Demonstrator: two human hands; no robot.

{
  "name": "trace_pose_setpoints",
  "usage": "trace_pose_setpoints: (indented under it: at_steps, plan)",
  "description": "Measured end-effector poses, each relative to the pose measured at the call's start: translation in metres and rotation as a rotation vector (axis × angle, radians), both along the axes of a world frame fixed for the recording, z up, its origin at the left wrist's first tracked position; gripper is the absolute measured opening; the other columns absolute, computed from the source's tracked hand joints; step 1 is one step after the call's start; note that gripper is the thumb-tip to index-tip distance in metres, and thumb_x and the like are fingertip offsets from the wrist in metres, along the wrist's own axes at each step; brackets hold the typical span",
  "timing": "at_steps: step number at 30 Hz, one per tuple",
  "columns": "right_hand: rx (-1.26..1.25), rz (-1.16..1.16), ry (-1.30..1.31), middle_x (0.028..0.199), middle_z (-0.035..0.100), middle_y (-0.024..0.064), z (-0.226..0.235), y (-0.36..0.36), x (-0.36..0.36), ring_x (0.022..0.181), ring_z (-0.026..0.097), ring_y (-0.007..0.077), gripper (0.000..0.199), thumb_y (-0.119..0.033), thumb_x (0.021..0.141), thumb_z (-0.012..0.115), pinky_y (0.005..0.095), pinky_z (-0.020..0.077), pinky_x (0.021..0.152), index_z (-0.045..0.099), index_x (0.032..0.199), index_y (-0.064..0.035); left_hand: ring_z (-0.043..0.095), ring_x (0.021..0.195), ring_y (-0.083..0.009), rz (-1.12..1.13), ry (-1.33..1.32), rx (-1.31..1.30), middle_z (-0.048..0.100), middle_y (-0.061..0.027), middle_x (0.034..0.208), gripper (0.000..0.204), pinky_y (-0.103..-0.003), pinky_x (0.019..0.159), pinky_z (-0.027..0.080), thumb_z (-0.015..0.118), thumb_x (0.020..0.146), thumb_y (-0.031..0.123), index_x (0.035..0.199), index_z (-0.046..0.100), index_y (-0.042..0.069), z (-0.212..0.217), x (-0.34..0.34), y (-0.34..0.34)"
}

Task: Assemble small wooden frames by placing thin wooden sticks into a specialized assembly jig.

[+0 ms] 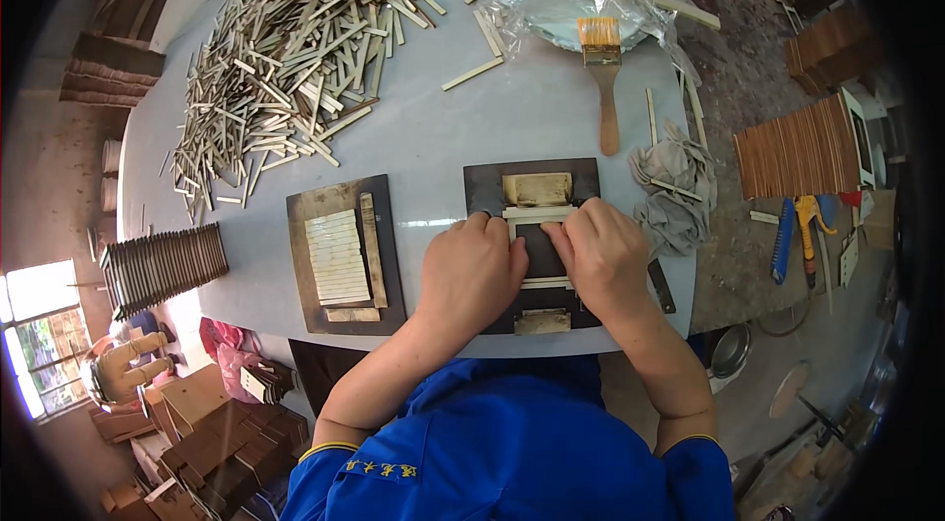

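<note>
A small frame of pale wooden strips [537, 214] lies on a dark board [482, 183] in front of me. My left hand [467, 267] is closed on the frame's left side near its far corner, the thumb pointing inward. At the far right corner, my right hand [604, 253] pinches the frame between thumb and fingers. Both hands cover much of its sides. A worn wooden block [537, 188] sits on the board beyond the frame, and another block [542, 321] is at the near end. The near strip [544, 283] shows between my wrists.
Left of the hands, a second board [298, 245] carries a row of pale strips [337, 260]. A large strip pile [295, 59] covers the far left. A brush [606, 88] rests on a plastic-wrapped bowl [561, 19]; a grey rag [677, 186] lies right. Slatted stacks [165, 267] stand at the left edge.
</note>
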State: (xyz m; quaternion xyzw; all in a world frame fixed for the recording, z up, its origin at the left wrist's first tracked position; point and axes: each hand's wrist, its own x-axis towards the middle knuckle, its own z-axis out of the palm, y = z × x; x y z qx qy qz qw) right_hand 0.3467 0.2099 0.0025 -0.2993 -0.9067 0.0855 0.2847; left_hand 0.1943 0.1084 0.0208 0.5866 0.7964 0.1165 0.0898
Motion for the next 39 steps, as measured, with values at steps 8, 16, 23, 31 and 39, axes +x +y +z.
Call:
trace_pose_setpoints:
  at_steps: [8,16,23,31,39]
  plan:
    - [-0.028,0.047,0.153,0.082,0.058,0.0032,0.036,-0.002,0.036,0.064,0.049,0.0205,0.032,-0.007,0.08,0.088,0.0336,0.0437,0.061,0.057,0.081,-0.0085,0.056,0.061,-0.0269,-0.014,-0.031,0.378,0.057,-0.0064,0.076,0.018,-0.038,0.056,0.047,0.078,0.085,0.013,0.079,0.062,0.009,0.0,-0.007,-0.017]
    - [0.11,-0.219,0.153,0.091,0.064,0.0054,0.081,0.028,0.103,0.074,0.057,0.0229,0.03,-0.008,0.081,0.088,0.0359,0.0466,0.067,0.059,0.087,-0.0081,0.051,0.059,-0.0216,-0.065,-0.014,0.664,0.056,-0.0034,0.075,0.019,-0.034,0.055,0.043,0.08,0.082,0.006,0.078,0.062,0.01,0.015,-0.018,-0.028]
    - [0.36,-0.224,0.192,0.113,0.07,0.0106,0.121,0.064,0.138,0.097,0.065,0.0278,0.019,-0.012,0.097,0.075,0.0397,0.0523,0.089,0.069,0.112,-0.0033,0.05,0.059,-0.0198,-0.059,0.036,0.73,0.058,-0.002,0.073,0.018,-0.032,0.055,0.043,0.08,0.08,0.003,0.077,0.063,0.009,0.029,-0.031,-0.045]
    - [0.74,-0.501,-0.007,0.129,0.07,0.0105,0.132,0.113,0.151,0.11,0.068,0.0315,0.02,-0.015,0.105,0.067,0.0433,0.0535,0.097,0.072,0.119,-0.002,0.05,0.06,-0.0213,0.046,0.14,0.762,0.054,-0.0028,0.073,0.019,-0.033,0.055,0.043,0.079,0.08,0.006,0.077,0.061,0.01,0.038,-0.052,-0.066]
    - [0.41,-0.487,-0.124,0.13,0.07,0.012,0.101,0.164,0.188,0.114,0.068,0.0331,0.022,-0.017,0.106,0.065,0.0436,0.0542,0.099,0.071,0.122,-0.0027,0.052,0.061,-0.0232,0.174,0.24,0.793,0.053,-0.0036,0.075,0.018,-0.035,0.057,0.045,0.078,0.081,0.009,0.078,0.061,0.011,0.044,-0.093,-0.093]
